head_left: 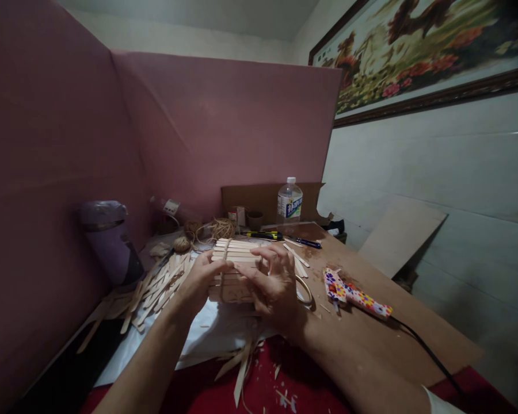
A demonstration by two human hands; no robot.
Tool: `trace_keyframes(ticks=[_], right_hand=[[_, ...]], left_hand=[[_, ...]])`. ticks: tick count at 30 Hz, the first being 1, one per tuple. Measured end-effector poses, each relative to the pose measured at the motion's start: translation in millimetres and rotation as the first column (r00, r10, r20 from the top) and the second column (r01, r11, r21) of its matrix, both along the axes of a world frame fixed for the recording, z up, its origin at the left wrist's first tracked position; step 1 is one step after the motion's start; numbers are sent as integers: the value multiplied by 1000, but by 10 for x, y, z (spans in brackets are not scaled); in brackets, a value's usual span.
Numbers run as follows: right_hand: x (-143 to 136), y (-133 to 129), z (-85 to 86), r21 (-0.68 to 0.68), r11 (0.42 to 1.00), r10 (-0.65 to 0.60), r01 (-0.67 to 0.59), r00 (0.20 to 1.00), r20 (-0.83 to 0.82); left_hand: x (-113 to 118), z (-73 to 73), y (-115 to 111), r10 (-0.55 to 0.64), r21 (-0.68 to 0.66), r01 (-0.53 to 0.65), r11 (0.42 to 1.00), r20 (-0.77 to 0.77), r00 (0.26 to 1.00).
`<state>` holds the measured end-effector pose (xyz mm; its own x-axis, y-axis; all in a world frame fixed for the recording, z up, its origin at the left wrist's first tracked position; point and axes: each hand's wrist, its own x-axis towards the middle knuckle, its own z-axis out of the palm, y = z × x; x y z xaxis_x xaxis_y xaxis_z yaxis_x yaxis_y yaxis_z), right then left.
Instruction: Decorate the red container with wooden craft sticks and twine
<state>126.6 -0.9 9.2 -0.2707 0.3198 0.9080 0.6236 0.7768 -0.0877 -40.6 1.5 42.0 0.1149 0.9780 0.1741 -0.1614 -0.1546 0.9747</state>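
Note:
Between my hands is a rounded piece built of popsicle sticks point(233, 279) set side by side, with twine point(225, 253) running across them near the left end. My left hand point(202, 279) grips its left side, thumb on the front near the twine. My right hand point(276, 279) is closed about the right side, its fingers bent over the sticks; whether they also pinch some twine I cannot tell. The piece is held above a white sheet point(198, 339). Behind the right wrist, a round gold-coloured ring point(305, 290) is partly hidden.
Loose popsicle sticks point(168, 287) are heaped at left beside a purple tumbler point(112, 241). Twine balls point(223, 228), a utility knife point(263, 235), a blue-handled tool point(308, 243) and a plastic bottle point(290, 204) stand behind. A flowered glue gun point(356, 294) with a black cord lies at right.

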Motion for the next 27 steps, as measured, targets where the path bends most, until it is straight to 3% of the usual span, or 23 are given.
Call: trace_keyframes(ticks=[27], right_hand=[[-28,-5,-30,11,1000,4,-4,1000,-24]], left_hand=[[7,16,-22,-30,4,30,1000,19,999]])
